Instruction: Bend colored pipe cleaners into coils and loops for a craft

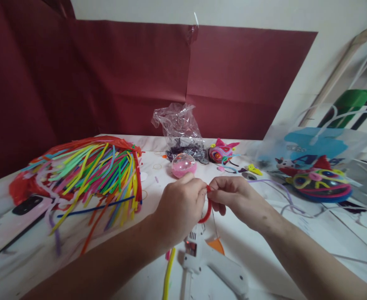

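Between my two hands is a red pipe cleaner (207, 211), bent into a curve that hangs below the fingers. My left hand (181, 204) is closed round one part of it, its fingertips mostly hidden from me. With thumb and forefinger my right hand (233, 198) pinches the pipe cleaner close beside the left fingers. Just under the hands lies a white glue gun (216, 262), its handle toward the lower right. A clear ball with a pink lower half (184, 166) sits right behind my left hand.
Many coloured pipe cleaners (108, 171) spill from a red wrapper at left, near a phone (17, 221). Behind stand a clear plastic bag (180, 123) and a pink decorated ball (222, 152). At right are another decorated ball (321, 183), a translucent bag (315, 143) and a purple pipe cleaner (277, 185).
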`<move>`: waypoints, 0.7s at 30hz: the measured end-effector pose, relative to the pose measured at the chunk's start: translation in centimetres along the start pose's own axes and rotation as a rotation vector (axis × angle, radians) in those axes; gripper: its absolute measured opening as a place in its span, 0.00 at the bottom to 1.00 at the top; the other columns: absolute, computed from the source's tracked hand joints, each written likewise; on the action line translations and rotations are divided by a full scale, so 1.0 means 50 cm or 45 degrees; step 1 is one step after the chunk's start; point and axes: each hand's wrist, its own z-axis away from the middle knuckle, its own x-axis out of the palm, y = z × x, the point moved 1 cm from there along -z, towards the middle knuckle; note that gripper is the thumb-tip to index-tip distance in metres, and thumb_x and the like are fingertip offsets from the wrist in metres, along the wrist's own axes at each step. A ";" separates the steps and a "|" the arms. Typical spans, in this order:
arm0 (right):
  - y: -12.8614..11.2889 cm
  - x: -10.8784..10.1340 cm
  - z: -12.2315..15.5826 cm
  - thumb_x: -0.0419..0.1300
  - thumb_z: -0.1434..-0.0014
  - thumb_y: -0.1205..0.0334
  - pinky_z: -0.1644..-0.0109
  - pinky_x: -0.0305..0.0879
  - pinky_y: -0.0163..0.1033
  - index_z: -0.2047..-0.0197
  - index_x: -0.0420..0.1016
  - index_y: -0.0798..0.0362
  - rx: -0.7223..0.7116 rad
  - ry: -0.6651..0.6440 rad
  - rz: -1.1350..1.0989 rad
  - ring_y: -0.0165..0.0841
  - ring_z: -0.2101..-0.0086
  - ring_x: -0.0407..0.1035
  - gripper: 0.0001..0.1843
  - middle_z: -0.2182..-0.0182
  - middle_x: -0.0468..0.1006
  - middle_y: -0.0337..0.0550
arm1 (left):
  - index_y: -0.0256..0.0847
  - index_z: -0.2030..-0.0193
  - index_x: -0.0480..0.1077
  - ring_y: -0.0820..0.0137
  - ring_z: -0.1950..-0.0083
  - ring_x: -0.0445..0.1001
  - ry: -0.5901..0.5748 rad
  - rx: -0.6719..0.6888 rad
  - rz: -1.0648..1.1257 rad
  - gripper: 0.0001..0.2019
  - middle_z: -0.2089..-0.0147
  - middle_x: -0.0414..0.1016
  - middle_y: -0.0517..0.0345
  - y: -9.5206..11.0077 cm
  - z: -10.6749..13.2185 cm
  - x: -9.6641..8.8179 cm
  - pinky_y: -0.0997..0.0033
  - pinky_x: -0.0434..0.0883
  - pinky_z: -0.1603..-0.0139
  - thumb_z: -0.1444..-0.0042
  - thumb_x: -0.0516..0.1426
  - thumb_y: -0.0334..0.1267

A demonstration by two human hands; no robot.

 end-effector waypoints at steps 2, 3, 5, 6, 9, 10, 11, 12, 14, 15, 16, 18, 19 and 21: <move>0.002 -0.001 0.000 0.55 0.55 0.68 0.80 0.54 0.29 0.82 0.63 0.54 -0.002 0.002 0.022 0.23 0.84 0.58 0.07 0.88 0.64 0.32 | 0.35 0.72 0.71 0.73 0.73 0.67 -0.020 0.019 -0.058 0.11 0.74 0.66 0.58 0.000 0.001 0.003 0.74 0.63 0.71 0.46 0.49 0.28; 0.003 -0.001 -0.001 0.55 0.56 0.68 0.80 0.54 0.29 0.82 0.63 0.54 -0.004 0.004 0.035 0.23 0.84 0.58 0.07 0.88 0.64 0.32 | 0.35 0.73 0.70 0.73 0.74 0.66 -0.035 0.030 -0.085 0.11 0.75 0.65 0.58 0.000 0.002 0.005 0.74 0.63 0.72 0.46 0.48 0.27; 0.004 -0.002 -0.002 0.54 0.56 0.69 0.80 0.54 0.29 0.82 0.64 0.54 -0.011 0.002 0.057 0.23 0.84 0.58 0.07 0.88 0.64 0.32 | 0.35 0.75 0.69 0.73 0.75 0.66 -0.061 0.047 -0.127 0.12 0.76 0.64 0.58 0.002 0.003 0.007 0.73 0.62 0.73 0.47 0.48 0.26; 0.004 -0.003 -0.002 0.54 0.56 0.69 0.80 0.54 0.29 0.82 0.64 0.54 -0.015 0.001 0.065 0.23 0.84 0.58 0.06 0.88 0.64 0.32 | 0.35 0.75 0.69 0.73 0.75 0.66 -0.065 0.055 -0.136 0.12 0.76 0.65 0.58 0.003 0.004 0.007 0.73 0.62 0.73 0.47 0.48 0.26; 0.002 -0.004 -0.003 0.54 0.56 0.69 0.80 0.55 0.29 0.82 0.64 0.54 -0.013 0.013 0.086 0.23 0.84 0.59 0.06 0.87 0.65 0.32 | 0.34 0.72 0.70 0.72 0.73 0.68 -0.031 0.054 -0.113 0.11 0.75 0.67 0.57 0.003 0.005 0.008 0.73 0.64 0.72 0.47 0.48 0.26; 0.001 -0.004 -0.003 0.55 0.56 0.69 0.80 0.55 0.29 0.81 0.64 0.54 -0.009 0.024 0.091 0.23 0.84 0.59 0.06 0.87 0.65 0.32 | 0.34 0.71 0.71 0.71 0.73 0.69 -0.006 0.054 -0.095 0.11 0.74 0.68 0.56 0.003 0.005 0.009 0.73 0.64 0.72 0.47 0.48 0.26; 0.001 -0.003 -0.003 0.55 0.56 0.69 0.80 0.55 0.29 0.81 0.64 0.54 -0.006 0.033 0.090 0.23 0.84 0.59 0.06 0.87 0.65 0.32 | 0.34 0.69 0.71 0.71 0.72 0.69 0.024 0.055 -0.079 0.11 0.73 0.68 0.56 0.002 0.005 0.009 0.73 0.65 0.71 0.47 0.48 0.26; 0.001 -0.003 -0.003 0.55 0.56 0.69 0.80 0.55 0.29 0.81 0.64 0.54 -0.006 0.035 0.080 0.23 0.84 0.58 0.05 0.87 0.64 0.32 | 0.34 0.68 0.71 0.71 0.71 0.70 0.055 0.060 -0.068 0.11 0.73 0.69 0.55 0.002 0.006 0.010 0.72 0.66 0.71 0.46 0.48 0.26; 0.004 -0.002 -0.004 0.55 0.56 0.69 0.80 0.54 0.29 0.81 0.63 0.54 -0.016 0.020 0.029 0.23 0.84 0.58 0.06 0.87 0.64 0.32 | 0.33 0.68 0.71 0.70 0.71 0.70 0.108 0.074 -0.070 0.11 0.72 0.69 0.54 0.001 0.007 0.012 0.72 0.66 0.71 0.46 0.48 0.27; 0.005 -0.001 -0.004 0.55 0.55 0.69 0.80 0.54 0.29 0.81 0.63 0.54 -0.029 0.005 -0.007 0.23 0.84 0.58 0.06 0.87 0.63 0.31 | 0.33 0.68 0.71 0.70 0.71 0.70 0.131 0.082 -0.082 0.11 0.72 0.69 0.54 0.001 0.007 0.013 0.72 0.67 0.71 0.46 0.48 0.27; 0.008 -0.001 -0.005 0.55 0.55 0.69 0.80 0.54 0.29 0.81 0.62 0.54 -0.043 -0.010 -0.042 0.23 0.84 0.57 0.07 0.87 0.63 0.31 | 0.33 0.68 0.71 0.70 0.72 0.70 0.150 0.088 -0.098 0.11 0.73 0.69 0.54 0.001 0.008 0.013 0.72 0.67 0.72 0.46 0.47 0.27; 0.011 0.000 -0.004 0.55 0.54 0.69 0.80 0.53 0.29 0.81 0.62 0.54 -0.063 -0.034 -0.093 0.22 0.84 0.57 0.08 0.87 0.62 0.30 | 0.32 0.68 0.71 0.70 0.73 0.70 0.183 0.103 -0.120 0.11 0.73 0.69 0.54 0.002 0.009 0.014 0.72 0.66 0.73 0.46 0.47 0.26; 0.012 0.000 -0.004 0.55 0.54 0.69 0.80 0.53 0.29 0.81 0.61 0.54 -0.070 -0.042 -0.104 0.22 0.84 0.57 0.08 0.87 0.62 0.30 | 0.32 0.69 0.71 0.70 0.73 0.70 0.195 0.113 -0.124 0.11 0.73 0.70 0.54 0.002 0.009 0.015 0.72 0.66 0.74 0.46 0.47 0.26; 0.012 0.000 -0.004 0.55 0.54 0.69 0.80 0.53 0.29 0.81 0.62 0.54 -0.080 -0.055 -0.105 0.22 0.84 0.57 0.08 0.87 0.62 0.30 | 0.32 0.69 0.71 0.69 0.73 0.71 0.215 0.134 -0.124 0.11 0.73 0.70 0.53 0.003 0.011 0.015 0.72 0.66 0.74 0.47 0.47 0.26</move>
